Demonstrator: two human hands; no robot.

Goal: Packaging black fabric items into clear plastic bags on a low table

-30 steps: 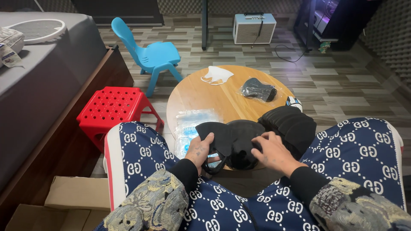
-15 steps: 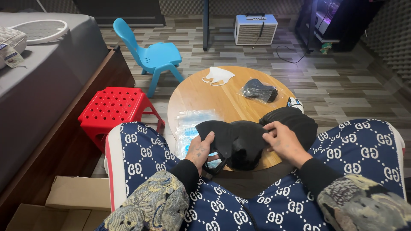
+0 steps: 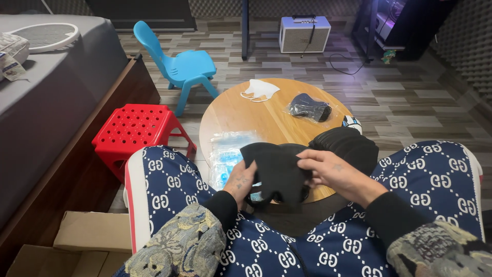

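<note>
You hold a black cloth mask (image 3: 277,172) between your knees, just over the near edge of the round wooden table (image 3: 266,115). Your left hand (image 3: 240,180) grips its lower left side, fingers closed on the fabric. Your right hand (image 3: 330,172) pinches the right edge between thumb and fingers. I think the step in hand is to open or fold this piece, so keep both grips near the edges and pull evenly, so the cloth stays flat and does not twist.

Under the mask lies a stack of black masks (image 3: 346,146), and to the left a clear plastic bag (image 3: 225,154), so lift a little to avoid dragging them. Farther on the table are a white mask (image 3: 260,90) and a black mask in a clear wrapper (image 3: 308,106). A red stool (image 3: 136,128) and a blue chair (image 3: 179,66) stand beyond your left knee.
</note>
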